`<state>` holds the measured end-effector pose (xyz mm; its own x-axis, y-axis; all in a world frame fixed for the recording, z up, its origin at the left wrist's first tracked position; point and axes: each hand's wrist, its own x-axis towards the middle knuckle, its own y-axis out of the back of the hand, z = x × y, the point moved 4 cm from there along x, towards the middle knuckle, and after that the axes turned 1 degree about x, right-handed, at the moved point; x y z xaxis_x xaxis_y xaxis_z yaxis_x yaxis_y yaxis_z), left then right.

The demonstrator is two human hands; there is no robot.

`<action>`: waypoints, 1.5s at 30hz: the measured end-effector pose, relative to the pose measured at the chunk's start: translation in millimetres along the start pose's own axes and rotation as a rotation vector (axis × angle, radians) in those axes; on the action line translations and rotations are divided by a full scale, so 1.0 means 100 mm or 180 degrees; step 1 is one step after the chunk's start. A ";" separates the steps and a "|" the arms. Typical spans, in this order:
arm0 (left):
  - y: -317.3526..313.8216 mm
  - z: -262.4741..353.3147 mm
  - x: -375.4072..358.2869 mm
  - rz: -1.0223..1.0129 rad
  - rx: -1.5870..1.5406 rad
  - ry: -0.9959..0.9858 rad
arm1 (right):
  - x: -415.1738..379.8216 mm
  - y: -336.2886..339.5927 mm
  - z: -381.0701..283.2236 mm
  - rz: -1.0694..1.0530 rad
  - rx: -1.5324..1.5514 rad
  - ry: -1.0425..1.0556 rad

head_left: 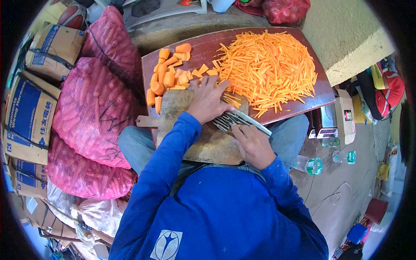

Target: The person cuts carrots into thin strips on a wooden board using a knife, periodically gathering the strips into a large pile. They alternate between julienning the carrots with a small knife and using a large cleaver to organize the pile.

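Observation:
My right hand (252, 145) grips the handle of a multi-blade knife (236, 120) that lies across a small wooden chopping board (203, 143) on my lap. My left hand (209, 100) rests flat at the board's far edge, fingers spread and pointing at the carrots, beside the blades. Just past the fingers lie carrot chunks (167, 78). A big heap of thin carrot strips (268, 67) covers the right part of a large dark-red board (203, 50).
Red mesh sacks of carrots (93, 108) are stacked at my left, with cardboard boxes (28, 115) beyond them. Plastic bottles (310, 164) and a small box (346, 117) stand on the concrete floor at my right. Another red mesh bag (284, 9) lies past the board.

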<state>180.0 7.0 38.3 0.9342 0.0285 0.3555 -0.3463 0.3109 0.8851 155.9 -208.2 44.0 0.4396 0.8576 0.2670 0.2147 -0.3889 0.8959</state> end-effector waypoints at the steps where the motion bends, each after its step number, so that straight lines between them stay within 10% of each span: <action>1: -0.02 -0.01 0.04 0.0019 0.0013 0.0034 | 0.00 0.02 0.02 0.0015 0.0093 0.0005; 18: -0.20 -0.09 -0.23 0.0936 -0.0870 0.0624 | 0.51 0.64 1.14 0.0830 0.0965 -0.0356; 20: -0.20 -0.05 -0.24 0.0878 -0.0760 0.0550 | 0.57 0.75 1.30 0.0402 0.1778 -0.1544; 31: -0.23 -0.08 -0.25 0.1068 -0.0888 0.0535 | 0.63 0.56 1.61 0.1130 0.5300 -0.2234; 35: -0.02 -0.23 -0.33 0.1988 -0.1662 0.0838 | 0.46 0.47 0.92 0.0723 0.4085 -0.2270; 39: 0.43 -0.21 -0.59 0.2388 -0.2248 0.1586 | 0.39 0.33 0.13 0.0875 0.0626 0.0147; 45: 0.28 -0.27 -1.04 0.1121 -0.1781 0.1301 | 0.25 -0.02 -0.42 -0.0207 0.0505 0.0187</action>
<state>75.2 38.3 18.4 0.7720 0.5290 0.3525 -0.6356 0.6488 0.4183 130.0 -171.8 63.5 0.3695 0.8991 0.2348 0.3781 -0.3763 0.8458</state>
